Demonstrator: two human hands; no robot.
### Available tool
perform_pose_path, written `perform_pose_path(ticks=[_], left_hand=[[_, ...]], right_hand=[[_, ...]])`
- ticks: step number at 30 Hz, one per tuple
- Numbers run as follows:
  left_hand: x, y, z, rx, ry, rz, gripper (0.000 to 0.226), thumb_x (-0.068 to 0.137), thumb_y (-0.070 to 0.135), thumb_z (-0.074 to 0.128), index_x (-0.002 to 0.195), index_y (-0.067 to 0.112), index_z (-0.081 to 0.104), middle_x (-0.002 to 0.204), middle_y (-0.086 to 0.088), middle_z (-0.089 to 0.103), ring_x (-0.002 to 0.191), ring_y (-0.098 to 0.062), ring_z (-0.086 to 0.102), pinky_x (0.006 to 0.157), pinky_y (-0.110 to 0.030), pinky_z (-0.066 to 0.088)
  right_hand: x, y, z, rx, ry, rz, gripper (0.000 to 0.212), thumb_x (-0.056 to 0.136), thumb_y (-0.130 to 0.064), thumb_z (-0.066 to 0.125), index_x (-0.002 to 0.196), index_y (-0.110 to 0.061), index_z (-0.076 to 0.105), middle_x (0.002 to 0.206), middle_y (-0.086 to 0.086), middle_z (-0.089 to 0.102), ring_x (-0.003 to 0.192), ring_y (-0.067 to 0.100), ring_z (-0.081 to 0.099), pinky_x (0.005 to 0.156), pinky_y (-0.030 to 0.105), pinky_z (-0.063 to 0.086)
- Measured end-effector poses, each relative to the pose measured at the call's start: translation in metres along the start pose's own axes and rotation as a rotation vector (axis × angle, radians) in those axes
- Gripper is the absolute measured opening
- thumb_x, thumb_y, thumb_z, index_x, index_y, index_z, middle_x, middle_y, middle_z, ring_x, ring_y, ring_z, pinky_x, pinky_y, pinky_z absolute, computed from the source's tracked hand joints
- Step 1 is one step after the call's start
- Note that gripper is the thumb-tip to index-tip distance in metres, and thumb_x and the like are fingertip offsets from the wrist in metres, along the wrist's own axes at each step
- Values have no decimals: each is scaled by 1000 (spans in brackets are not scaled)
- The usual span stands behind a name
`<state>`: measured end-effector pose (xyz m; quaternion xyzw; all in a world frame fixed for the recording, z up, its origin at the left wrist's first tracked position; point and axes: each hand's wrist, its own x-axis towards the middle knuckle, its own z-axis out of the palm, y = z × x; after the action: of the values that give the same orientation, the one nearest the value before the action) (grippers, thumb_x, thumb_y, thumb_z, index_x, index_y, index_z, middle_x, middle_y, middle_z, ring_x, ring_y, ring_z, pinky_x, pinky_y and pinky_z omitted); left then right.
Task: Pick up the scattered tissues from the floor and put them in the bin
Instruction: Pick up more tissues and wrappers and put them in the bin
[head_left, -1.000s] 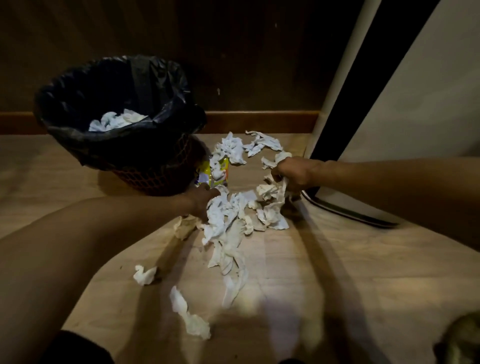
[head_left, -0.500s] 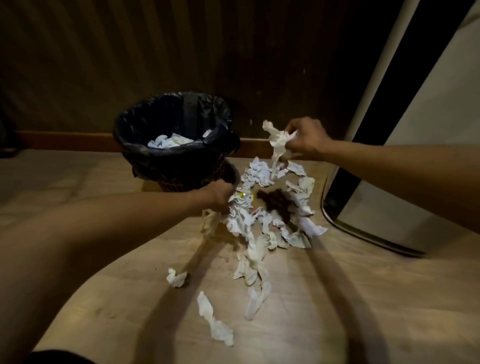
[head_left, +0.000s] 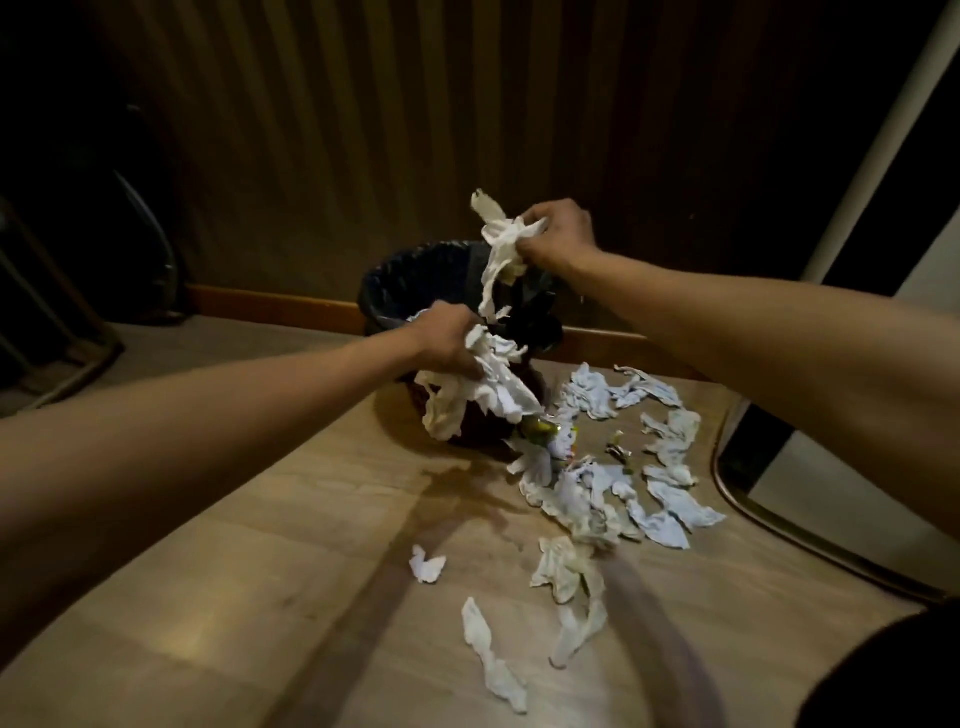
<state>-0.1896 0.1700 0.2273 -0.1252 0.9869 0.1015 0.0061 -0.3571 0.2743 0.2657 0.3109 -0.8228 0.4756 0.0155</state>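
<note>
Tissues still litter the wooden floor (head_left: 218, 613), though both hands hold some above it. Starting at the left, the left hand (head_left: 444, 343) is clenched around a thick white bunch (head_left: 480, 384) that droops in front of the bin (head_left: 410, 280), a round basket lined with a black bag, standing against the dark panelled wall (head_left: 363, 130). Just right of it and higher, the right hand (head_left: 558, 234) pinches a long crumpled strip (head_left: 501, 249) over the bin's rim, the loose end dangling towards the opening. A yellow wrapper (head_left: 543, 428) lies at the foot of the bin. Further right, the scattered tissues (head_left: 623, 499) form a loose ring on the floor, with a few stray pieces (head_left: 491, 654) nearer the camera. At the far right stands a white appliance (head_left: 852, 499).
</note>
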Motion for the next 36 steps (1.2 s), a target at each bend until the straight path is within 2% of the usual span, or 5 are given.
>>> perform_pose_path(ticks=[9, 18, 22, 27, 36], left_hand=[[-23, -40, -47, -228, 197, -219, 48, 70, 30, 86, 110, 10, 70, 113, -11, 70, 103, -25, 65, 75, -28, 46], [3, -47, -64, -432, 505, -333, 32, 74, 26, 84, 94, 5, 73, 92, -13, 72, 80, -23, 68, 72, -34, 57], [34, -39, -66, -490, 591, -368, 29, 78, 22, 79, 98, 3, 70, 100, -16, 72, 90, -28, 69, 80, -39, 59], [66, -28, -54, -530, 546, -412, 39, 82, 11, 73, 119, 7, 60, 126, -17, 59, 108, -30, 61, 81, -28, 50], [74, -41, -31, -588, 367, -412, 78, 77, 8, 80, 146, 16, 44, 143, -14, 51, 131, -34, 49, 110, -43, 44]], right_hand=[[12, 4, 32, -2, -115, 130, 53, 82, -2, 73, 133, -12, 61, 132, 11, 59, 116, 26, 61, 89, 40, 59], [-11, 68, -13, -142, -26, 22, 27, 87, -13, 68, 114, -15, 69, 114, 6, 68, 100, 19, 66, 89, 38, 58], [-21, 98, -34, -275, -98, 23, 28, 89, -10, 66, 116, -15, 66, 117, 6, 67, 107, 19, 65, 91, 32, 56], [-30, 127, -58, -362, -147, 45, 27, 91, -9, 63, 118, -14, 63, 117, 6, 65, 106, 18, 64, 84, 25, 54], [-42, 143, -57, -483, -366, 32, 23, 92, -14, 63, 115, -13, 66, 108, 3, 67, 95, 14, 64, 75, 22, 53]])
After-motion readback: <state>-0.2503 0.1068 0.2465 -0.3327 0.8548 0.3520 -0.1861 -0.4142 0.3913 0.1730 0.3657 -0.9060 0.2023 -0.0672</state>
